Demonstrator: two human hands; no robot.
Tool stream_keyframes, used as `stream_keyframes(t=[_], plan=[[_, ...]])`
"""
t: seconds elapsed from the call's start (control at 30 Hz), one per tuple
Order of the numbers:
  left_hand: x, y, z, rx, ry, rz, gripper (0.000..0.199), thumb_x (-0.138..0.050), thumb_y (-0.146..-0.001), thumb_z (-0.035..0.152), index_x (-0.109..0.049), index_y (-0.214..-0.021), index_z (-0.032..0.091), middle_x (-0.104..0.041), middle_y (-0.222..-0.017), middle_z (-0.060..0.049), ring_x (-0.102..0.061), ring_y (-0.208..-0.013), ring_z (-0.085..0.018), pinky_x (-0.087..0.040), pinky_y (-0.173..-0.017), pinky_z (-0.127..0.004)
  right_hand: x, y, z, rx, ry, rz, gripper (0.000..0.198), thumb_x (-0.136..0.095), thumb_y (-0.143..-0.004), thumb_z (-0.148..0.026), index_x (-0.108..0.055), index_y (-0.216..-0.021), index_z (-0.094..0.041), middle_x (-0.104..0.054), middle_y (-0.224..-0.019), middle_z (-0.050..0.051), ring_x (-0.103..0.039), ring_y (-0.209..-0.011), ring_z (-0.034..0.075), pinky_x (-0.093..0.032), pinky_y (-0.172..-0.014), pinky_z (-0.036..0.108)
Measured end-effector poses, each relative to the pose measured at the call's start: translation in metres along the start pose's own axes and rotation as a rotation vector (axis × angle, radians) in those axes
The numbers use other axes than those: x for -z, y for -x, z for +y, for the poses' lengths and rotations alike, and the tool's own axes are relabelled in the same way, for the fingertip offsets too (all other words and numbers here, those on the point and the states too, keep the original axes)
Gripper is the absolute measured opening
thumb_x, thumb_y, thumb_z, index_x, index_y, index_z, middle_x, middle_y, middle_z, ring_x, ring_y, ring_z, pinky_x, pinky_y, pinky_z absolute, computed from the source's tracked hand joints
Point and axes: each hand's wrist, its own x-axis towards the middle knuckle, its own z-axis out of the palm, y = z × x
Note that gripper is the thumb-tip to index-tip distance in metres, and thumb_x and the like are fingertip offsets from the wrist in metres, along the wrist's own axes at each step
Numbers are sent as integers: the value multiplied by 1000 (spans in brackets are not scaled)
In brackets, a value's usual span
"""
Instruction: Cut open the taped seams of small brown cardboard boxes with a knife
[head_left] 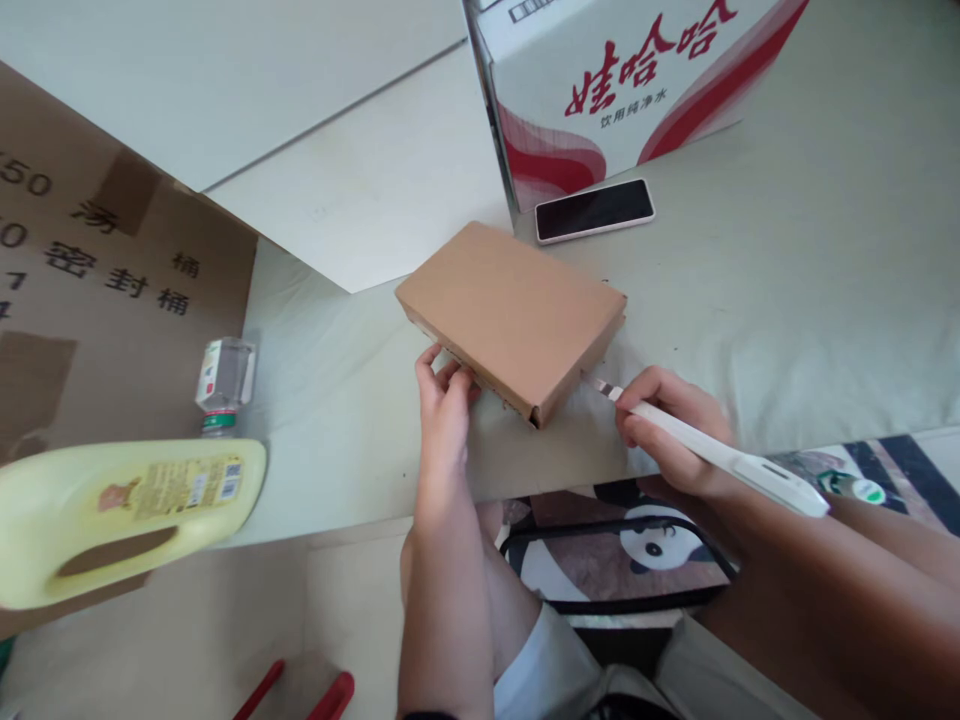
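A flat brown cardboard box is tilted up off the pale cloth, its closed top towards me. My left hand grips its near left edge, with the fingers partly hidden under the box. In my right hand is a white box cutter, held like a pen. Its metal blade points left at the box's near right side. The tip is at or very close to that side; I cannot tell whether it has gone in.
Behind the box stand a white carton and a red-and-white water carton. A phone lies in front of the latter. To the left are a small clear bottle, a yellow jug and a large brown carton.
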Motion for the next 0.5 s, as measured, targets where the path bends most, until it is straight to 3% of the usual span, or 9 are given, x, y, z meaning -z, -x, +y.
stream_keyframes(t=[0.5], plan=[[0,-1,-3,-15,-17,-7,51,-67,-76,27,-48,-124,27,-70,-107,-5,-68,-89,-17,-53,-76,-30,-3,2,6,-6,70,-8,6,-58,-86,-21,-55,-88,-26,-56,-57,-5,-49,-47,13,-39,-46,26]])
